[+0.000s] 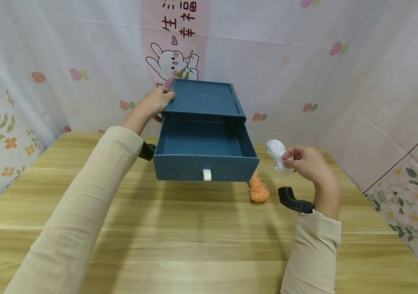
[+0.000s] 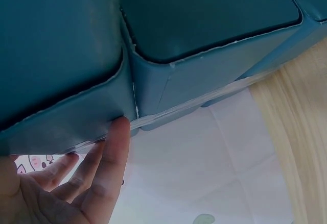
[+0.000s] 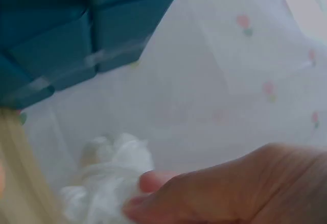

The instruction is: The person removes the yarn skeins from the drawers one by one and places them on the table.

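A dark blue drawer box (image 1: 203, 97) stands on the table with its top drawer (image 1: 194, 168) pulled out toward me. That drawer's inside is bare, and a small white knob (image 1: 206, 175) sits on its front. At the box's upper left edge, my left hand (image 1: 155, 101) holds on; in the left wrist view its fingers (image 2: 104, 175) lie along the blue side near the rear. Off to the right of the drawer, my right hand (image 1: 306, 163) pinches a white yarn skein (image 1: 276, 150) between thumb and fingertips. The skein (image 3: 115, 175) looks blurred in the right wrist view.
An orange yarn skein (image 1: 258, 191) lies on the wooden table (image 1: 194, 245), partly hidden behind the drawer's right corner. Behind the box hangs a white patterned curtain (image 1: 267, 53) with a printed rabbit. Black wrist mounts (image 1: 295, 201) stick out beside both sleeves.
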The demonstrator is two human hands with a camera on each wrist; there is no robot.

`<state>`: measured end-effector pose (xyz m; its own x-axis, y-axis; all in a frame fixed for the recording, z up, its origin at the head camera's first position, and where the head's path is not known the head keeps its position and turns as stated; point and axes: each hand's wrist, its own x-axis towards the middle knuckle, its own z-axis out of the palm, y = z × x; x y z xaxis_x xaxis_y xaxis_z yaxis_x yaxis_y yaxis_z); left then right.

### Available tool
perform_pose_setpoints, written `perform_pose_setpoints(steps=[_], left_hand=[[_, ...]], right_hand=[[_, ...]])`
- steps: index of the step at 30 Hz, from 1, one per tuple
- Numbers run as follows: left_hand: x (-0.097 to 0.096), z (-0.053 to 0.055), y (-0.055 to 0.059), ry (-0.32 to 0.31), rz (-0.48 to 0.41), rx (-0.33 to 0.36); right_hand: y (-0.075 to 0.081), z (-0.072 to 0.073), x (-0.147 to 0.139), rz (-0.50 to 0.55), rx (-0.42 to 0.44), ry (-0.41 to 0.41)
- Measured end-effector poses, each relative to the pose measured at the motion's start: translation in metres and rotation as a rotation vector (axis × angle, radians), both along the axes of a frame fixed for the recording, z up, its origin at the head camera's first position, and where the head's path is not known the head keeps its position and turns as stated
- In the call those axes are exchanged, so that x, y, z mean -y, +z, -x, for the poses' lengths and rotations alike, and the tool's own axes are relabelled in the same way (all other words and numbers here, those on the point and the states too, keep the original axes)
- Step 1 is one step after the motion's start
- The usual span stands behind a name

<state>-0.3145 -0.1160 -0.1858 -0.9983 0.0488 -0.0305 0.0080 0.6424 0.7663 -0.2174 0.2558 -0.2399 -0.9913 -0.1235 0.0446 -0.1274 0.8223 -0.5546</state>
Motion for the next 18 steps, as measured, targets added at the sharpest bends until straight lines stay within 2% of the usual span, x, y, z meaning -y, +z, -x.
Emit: perform_pose_setpoints(steps=[5,9,18], left_hand=[[0.000,0.000,0.001,-0.006,0.002,0.001],[0.000,-0.001,0.001,-0.008,0.000,0.006],[0.000,-0.001,0.000,-0.010,0.002,0.008]], right_hand=[[-0.023,0.018,-0.011,0.024,0.228,0.052],[-0.040,0.027,-0.016,0.067,0.357,0.090],[-0.053,0.033,-0.009,0.059,0.437,0.106]])
